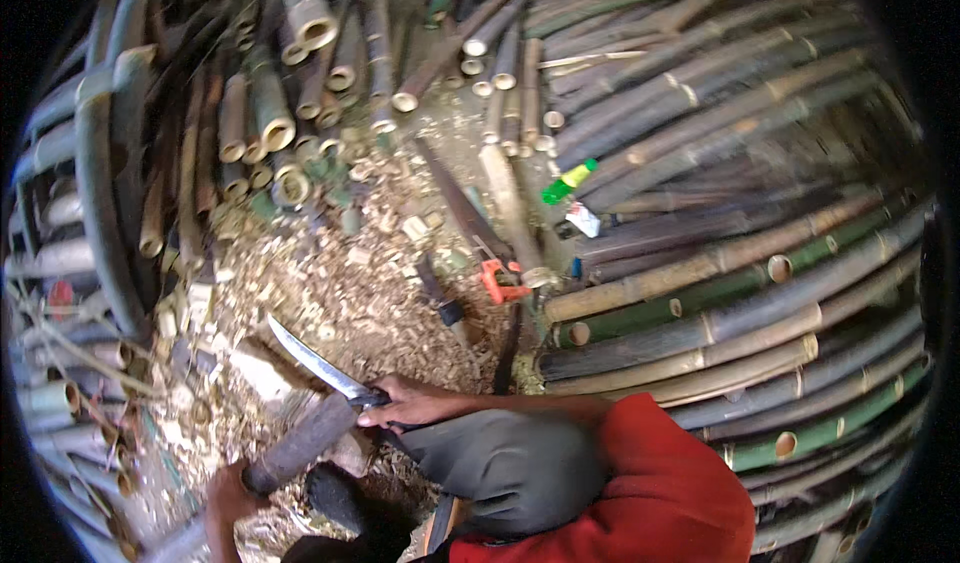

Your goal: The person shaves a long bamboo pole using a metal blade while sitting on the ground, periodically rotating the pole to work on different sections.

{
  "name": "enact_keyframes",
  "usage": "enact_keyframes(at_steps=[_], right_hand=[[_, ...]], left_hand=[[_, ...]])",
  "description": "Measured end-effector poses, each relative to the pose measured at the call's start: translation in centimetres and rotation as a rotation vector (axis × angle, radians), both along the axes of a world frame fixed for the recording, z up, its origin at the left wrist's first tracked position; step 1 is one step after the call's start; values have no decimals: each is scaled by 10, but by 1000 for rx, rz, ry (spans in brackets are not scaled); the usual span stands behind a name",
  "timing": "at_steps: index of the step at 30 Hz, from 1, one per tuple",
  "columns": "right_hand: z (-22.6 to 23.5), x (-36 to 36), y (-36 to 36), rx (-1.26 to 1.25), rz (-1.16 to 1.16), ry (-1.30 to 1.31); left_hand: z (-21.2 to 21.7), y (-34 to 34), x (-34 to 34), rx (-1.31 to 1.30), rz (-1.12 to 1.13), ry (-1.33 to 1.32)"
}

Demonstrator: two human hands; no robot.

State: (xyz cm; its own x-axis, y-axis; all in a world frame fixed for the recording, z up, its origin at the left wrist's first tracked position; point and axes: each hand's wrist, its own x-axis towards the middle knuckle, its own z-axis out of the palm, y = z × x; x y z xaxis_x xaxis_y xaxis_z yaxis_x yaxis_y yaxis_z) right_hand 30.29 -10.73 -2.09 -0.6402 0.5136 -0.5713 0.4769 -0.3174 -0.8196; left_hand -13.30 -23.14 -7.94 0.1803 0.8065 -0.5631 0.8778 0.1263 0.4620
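Observation:
My right hand point(410, 405) grips the handle of a curved steel knife point(318, 361), whose blade points up and to the left over the ground. My left hand point(228, 500) holds the near end of a dark bamboo piece point(300, 443) that slants up toward the knife's handle. The blade lies just above that piece's far end. My red sleeve and a dark trouser knee fill the lower middle.
Bamboo chips point(340, 293) cover the ground. A hand saw with an orange handle point(500, 278) lies ahead, next to a green bottle point(568, 181). Long bamboo poles point(720, 263) are stacked at right; cut bamboo sections point(270, 123) pile up at the left and back.

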Motion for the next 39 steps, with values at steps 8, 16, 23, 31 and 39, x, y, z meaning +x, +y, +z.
enact_keyframes(at_steps=[8, 16, 23, 31, 39], right_hand=[[21, 25, 12, 102, 0, -117], [6, -16, 0, 515, 205, -316], [-18, -24, 11, 788, 416, -343], [24, -84, 11, 1090, 359, 104], [1, -96, 30, 1033, 648, -288]], left_hand=[[7, -17, 16, 284, 137, 319], [-14, -52, 20, 585, 289, 514], [-4, -38, 5, 436, 298, 482], [-15, -18, -12, 223, 140, 307], [-24, -13, -7, 167, 183, 290]])
